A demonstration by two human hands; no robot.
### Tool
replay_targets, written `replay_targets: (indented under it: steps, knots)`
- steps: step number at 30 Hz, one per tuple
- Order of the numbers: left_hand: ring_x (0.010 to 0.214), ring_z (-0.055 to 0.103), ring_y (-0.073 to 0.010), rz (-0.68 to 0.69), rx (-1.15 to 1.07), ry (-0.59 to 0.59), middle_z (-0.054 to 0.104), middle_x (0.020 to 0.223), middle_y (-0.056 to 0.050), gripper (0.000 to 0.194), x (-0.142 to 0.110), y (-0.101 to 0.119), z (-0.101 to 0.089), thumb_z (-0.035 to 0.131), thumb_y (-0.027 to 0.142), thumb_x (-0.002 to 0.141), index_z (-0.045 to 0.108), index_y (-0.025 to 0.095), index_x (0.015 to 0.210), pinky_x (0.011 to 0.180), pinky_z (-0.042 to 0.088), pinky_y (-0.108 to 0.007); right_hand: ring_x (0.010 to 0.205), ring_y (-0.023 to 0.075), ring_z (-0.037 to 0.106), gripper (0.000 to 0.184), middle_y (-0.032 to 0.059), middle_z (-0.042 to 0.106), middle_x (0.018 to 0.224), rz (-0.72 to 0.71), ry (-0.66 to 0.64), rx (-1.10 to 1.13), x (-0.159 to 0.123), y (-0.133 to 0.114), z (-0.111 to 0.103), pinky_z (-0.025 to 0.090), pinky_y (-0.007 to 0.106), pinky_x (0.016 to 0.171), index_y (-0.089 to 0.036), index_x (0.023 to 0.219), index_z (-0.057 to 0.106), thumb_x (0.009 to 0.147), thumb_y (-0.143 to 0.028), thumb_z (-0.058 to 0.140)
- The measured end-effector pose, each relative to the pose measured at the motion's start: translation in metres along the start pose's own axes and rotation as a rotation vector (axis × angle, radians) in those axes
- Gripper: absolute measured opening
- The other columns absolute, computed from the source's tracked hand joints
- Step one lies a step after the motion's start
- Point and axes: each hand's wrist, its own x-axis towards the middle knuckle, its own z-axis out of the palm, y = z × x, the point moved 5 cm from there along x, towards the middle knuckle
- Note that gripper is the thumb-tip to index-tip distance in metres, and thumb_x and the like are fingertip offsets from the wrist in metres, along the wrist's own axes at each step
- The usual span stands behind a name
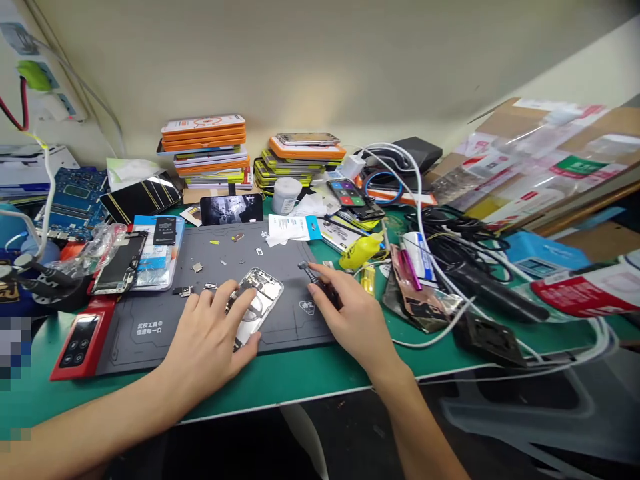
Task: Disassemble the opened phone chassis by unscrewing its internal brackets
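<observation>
Silver phone housing (269, 291) lies beneath the spread left hand (205, 337); right of it, the right hand (356, 313) pinches a dark metal-tipped piece (310, 273) a slack grip could drop.

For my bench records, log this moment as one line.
left hand: on opened phone; right hand: holding dark item; surface: grey mat

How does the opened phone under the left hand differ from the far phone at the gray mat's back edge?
The opened phone bares silvery inner parts, while the far phone shows a dark, glassy front. The opened phone lies flat; the far phone appears propped on its long side. The left hand touches the opened phone; no hand touches the far phone. Both are rectangular.
</observation>
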Motion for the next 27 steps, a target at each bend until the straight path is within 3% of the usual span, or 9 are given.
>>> replay_targets:
  steps: [5, 9, 14, 17, 19, 23, 27]
  knots:
    - [0.088, 0.069, -0.0288, -0.020, 0.071, -0.089, 0.062, 0.145, -0.018, 0.065, 0.009, 0.023, 0.006, 0.064, 0.059, 0.101, 0.051, 0.022, 0.152, 0.073, 0.054, -0.043, 0.098, 0.0283, 0.075, 0.038, 0.0113, 0.079, 0.111, 0.017, -0.002, 0.014, -0.001, 0.002, 0.000, 0.060, 0.042, 0.086, -0.024, 0.138, 0.069, 0.108, -0.043, 0.056]
    - [0.087, 0.072, -0.0262, 0.039, -0.086, -0.083, 0.059, 0.151, -0.017, 0.061, 0.009, 0.031, 0.001, 0.066, 0.058, 0.101, 0.052, 0.022, 0.148, 0.073, 0.060, -0.042, 0.098, 0.0284, 0.075, 0.038, 0.0113, 0.079, 0.111, 0.009, 0.000, 0.021, -0.001, 0.002, 0.000, 0.060, 0.043, 0.087, -0.024, 0.138, 0.069, 0.109, -0.043, 0.056]
    - [0.110, 0.071, -0.0283, 0.321, -0.237, -0.083, 0.060, 0.149, -0.016, 0.053, -0.002, 0.021, -0.005, 0.076, 0.046, 0.097, 0.054, 0.023, 0.140, 0.090, 0.060, -0.041, 0.101, 0.0286, 0.075, 0.037, 0.0114, 0.079, 0.113, -0.012, -0.004, -0.006, 0.000, 0.001, -0.001, 0.060, 0.043, 0.088, -0.023, 0.140, 0.068, 0.109, -0.040, 0.056]
    - [0.088, 0.067, -0.0210, 0.550, -0.109, -0.038, 0.068, 0.135, -0.012, 0.029, -0.007, 0.021, -0.004, 0.066, 0.031, 0.103, 0.060, 0.022, 0.130, 0.075, 0.055, -0.036, 0.109, 0.0296, 0.075, 0.035, 0.0117, 0.079, 0.117, -0.058, -0.009, -0.031, 0.000, -0.002, 0.001, 0.059, 0.044, 0.093, -0.022, 0.140, 0.067, 0.110, -0.036, 0.056]
    - [0.075, 0.062, -0.0185, 0.607, -0.039, -0.016, 0.070, 0.127, -0.009, 0.021, -0.006, 0.024, -0.001, 0.061, 0.028, 0.106, 0.061, 0.023, 0.126, 0.064, 0.049, -0.036, 0.109, 0.0293, 0.075, 0.032, 0.0111, 0.079, 0.117, -0.088, -0.007, -0.049, -0.001, -0.004, 0.002, 0.059, 0.044, 0.093, -0.022, 0.137, 0.069, 0.110, -0.034, 0.056]
    - [0.082, 0.066, -0.0221, 0.463, -0.084, 0.012, 0.069, 0.126, -0.010, 0.022, 0.004, 0.029, 0.005, 0.065, 0.037, 0.106, 0.059, 0.022, 0.121, 0.067, 0.052, -0.036, 0.110, 0.0289, 0.075, 0.029, 0.0116, 0.078, 0.119, -0.144, 0.008, -0.118, -0.001, -0.010, 0.005, 0.060, 0.043, 0.091, -0.022, 0.134, 0.071, 0.110, -0.031, 0.056]
    - [0.086, 0.070, -0.0232, 0.286, -0.197, 0.001, 0.067, 0.119, -0.010, 0.046, 0.009, 0.024, 0.009, 0.074, 0.057, 0.098, 0.058, 0.021, 0.122, 0.071, 0.056, -0.035, 0.108, 0.0298, 0.074, 0.029, 0.0118, 0.078, 0.116, -0.155, 0.026, -0.188, -0.002, -0.011, 0.006, 0.060, 0.044, 0.089, -0.022, 0.133, 0.071, 0.110, -0.030, 0.056]
